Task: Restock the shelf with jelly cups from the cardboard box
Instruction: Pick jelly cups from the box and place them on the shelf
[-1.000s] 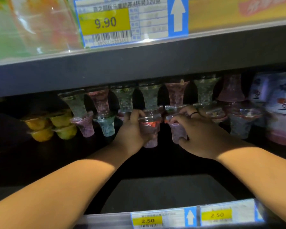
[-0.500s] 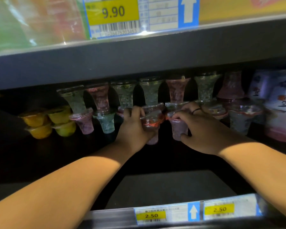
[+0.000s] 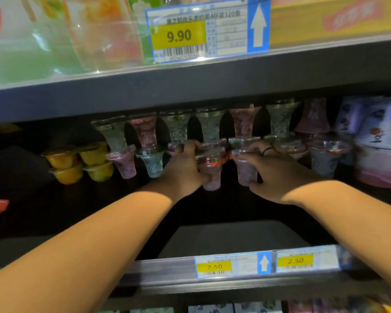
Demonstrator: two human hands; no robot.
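Two grips reach into the dark metal shelf (image 3: 235,236). At its middle, the left grip (image 3: 185,170) curls round one clear plastic pink jelly cup (image 3: 213,177). The right grip (image 3: 278,175) curls round one clear plastic purple jelly cup (image 3: 244,170). Four small yellow and green tubs (image 3: 93,154) sit at its left end.

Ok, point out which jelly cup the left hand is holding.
The pink cup with the red-rimmed lid, held by the left hand; the right hand holds the purple cup beside it.

Pink jelly cups (image 3: 211,170), green-speckled cups (image 3: 152,163), yellow tubs (image 3: 63,162), yellow-and-blue price tags (image 3: 213,267) on a dark shelf (image 3: 212,236).
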